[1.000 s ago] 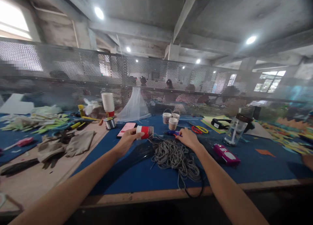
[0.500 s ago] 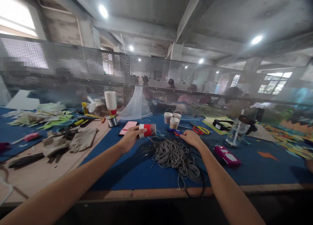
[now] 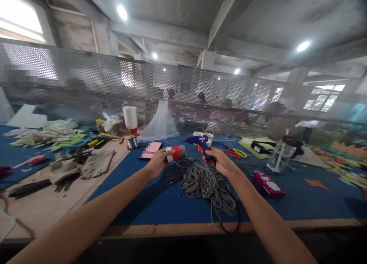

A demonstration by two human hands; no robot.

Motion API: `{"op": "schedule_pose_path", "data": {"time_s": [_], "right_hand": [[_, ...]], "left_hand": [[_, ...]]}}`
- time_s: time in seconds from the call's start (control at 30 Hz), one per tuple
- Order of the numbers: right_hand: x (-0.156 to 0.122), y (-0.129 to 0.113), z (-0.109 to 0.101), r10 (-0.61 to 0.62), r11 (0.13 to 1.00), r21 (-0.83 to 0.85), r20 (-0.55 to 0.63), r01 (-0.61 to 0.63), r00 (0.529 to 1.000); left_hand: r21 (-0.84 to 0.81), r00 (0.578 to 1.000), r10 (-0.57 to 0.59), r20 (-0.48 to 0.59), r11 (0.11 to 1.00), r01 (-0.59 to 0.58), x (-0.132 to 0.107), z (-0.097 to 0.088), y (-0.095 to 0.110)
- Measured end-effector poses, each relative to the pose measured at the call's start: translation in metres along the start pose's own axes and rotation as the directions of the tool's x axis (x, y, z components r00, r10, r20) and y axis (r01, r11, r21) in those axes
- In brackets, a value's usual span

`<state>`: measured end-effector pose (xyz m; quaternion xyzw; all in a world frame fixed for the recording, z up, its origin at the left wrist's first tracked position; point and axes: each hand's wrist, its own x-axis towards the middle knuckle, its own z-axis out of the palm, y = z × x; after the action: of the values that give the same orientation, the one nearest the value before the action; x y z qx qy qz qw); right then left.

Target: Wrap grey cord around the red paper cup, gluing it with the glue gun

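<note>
My left hand (image 3: 157,162) is closed around a red and white paper cup (image 3: 176,153) held on its side, partly wrapped in grey cord. My right hand (image 3: 220,161) grips a blue glue gun (image 3: 200,141) by its handle, nozzle pointing left toward the cup, a short way from it. Below both hands a tangled pile of grey cord (image 3: 207,183) lies on the blue mat (image 3: 160,203), with a black cable trailing from the gun over the table's front edge.
Small cups (image 3: 208,136) stand behind the gun. Red and yellow scissors (image 3: 236,153), a clear jar (image 3: 277,156) and a pink box (image 3: 268,185) lie to the right. A phone (image 3: 150,150), stacked cups (image 3: 130,119) and gloves (image 3: 83,165) are left. A mesh screen (image 3: 86,84) backs the table.
My right hand has picked the blue glue gun up off the mat and raised it beside the cup. The left hand keeps hold of the cup, shifted slightly right.
</note>
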<state>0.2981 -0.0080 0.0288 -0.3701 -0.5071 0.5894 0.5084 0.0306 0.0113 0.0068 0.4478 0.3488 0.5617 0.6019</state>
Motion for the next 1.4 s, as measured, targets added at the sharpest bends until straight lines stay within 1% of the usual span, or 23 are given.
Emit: {"op": "schedule_pose_path", "data": {"time_s": [0.1,0.17,0.23,0.3,0.4,0.47,0.6,0.73,0.83,0.93,1.0,1.03,1.13,1.2,1.27,1.4], "right_hand": [[-0.001,0.004,0.01,-0.022,0.998,0.063,0.018,0.021,1.0],[-0.001,0.007,0.015,-0.046,0.997,0.064,0.04,0.044,0.998],[-0.002,0.011,0.02,-0.086,0.996,0.02,0.038,0.085,0.996],[-0.003,0.014,0.024,-0.15,0.988,-0.047,0.008,0.15,0.989],[-0.004,0.016,0.026,-0.267,0.954,-0.15,-0.037,0.258,0.963],[-0.003,0.016,0.026,-0.316,0.93,-0.213,-0.051,0.299,0.947],[-0.005,0.013,0.025,-0.346,0.882,-0.363,-0.066,0.3,0.936],[-0.01,0.011,0.033,-0.384,0.815,-0.497,-0.078,0.298,0.92],[-0.014,0.012,0.039,-0.394,0.78,-0.558,-0.087,0.283,0.915],[-0.015,0.016,0.039,-0.384,0.752,-0.598,-0.055,0.278,0.922],[-0.014,0.019,0.037,-0.388,0.708,-0.648,-0.026,0.28,0.921],[-0.014,0.021,0.035,-0.399,0.671,-0.685,-0.012,0.283,0.917],[-0.012,0.026,0.032,-0.459,0.525,-0.798,0.025,0.294,0.888],[-0.01,0.029,0.031,-0.501,0.439,-0.845,0.052,0.305,0.864],[-0.01,0.03,0.031,-0.531,0.381,-0.869,0.074,0.316,0.844],[-0.009,0.031,0.029,-0.564,0.302,-0.902,0.091,0.307,0.821]], "left_hand": [[-0.006,1.0,-0.007,-0.003,1.0,0.007,-0.002,0.002,0.0],[-0.013,1.0,-0.001,0.003,1.0,0.001,-0.002,0.001,-0.001],[-0.021,1.0,0.011,0.017,1.0,-0.01,-0.002,-0.001,-0.001],[-0.031,0.999,0.018,0.03,0.999,-0.017,-0.002,-0.004,-0.002],[-0.037,0.999,0.018,0.047,0.999,-0.017,-0.002,-0.007,-0.003],[-0.035,0.999,0.025,0.048,0.999,-0.024,-0.003,-0.008,-0.002],[-0.029,0.999,0.041,0.035,0.999,-0.04,-0.004,-0.01,0.0],[-0.023,0.999,0.042,0.011,0.999,-0.042,-0.005,-0.009,0.001],[-0.012,0.999,0.04,0.025,0.999,-0.04,-0.006,-0.009,0.001],[-0.008,0.998,0.055,0.035,0.998,-0.055,-0.005,-0.011,0.0],[-0.009,0.997,0.071,0.037,0.997,-0.07,-0.004,-0.012,-0.001],[-0.01,0.996,0.076,0.039,0.997,-0.075,-0.004,-0.013,-0.002],[-0.009,0.996,0.076,0.049,0.997,-0.075,-0.002,-0.014,-0.003],[-0.008,0.996,0.08,0.048,0.997,-0.079,-0.002,-0.014,-0.002],[-0.005,0.995,0.088,0.048,0.996,-0.088,-0.002,-0.014,-0.002],[0.009,0.994,0.097,0.05,0.995,-0.098,-0.001,-0.015,-0.003]]}}
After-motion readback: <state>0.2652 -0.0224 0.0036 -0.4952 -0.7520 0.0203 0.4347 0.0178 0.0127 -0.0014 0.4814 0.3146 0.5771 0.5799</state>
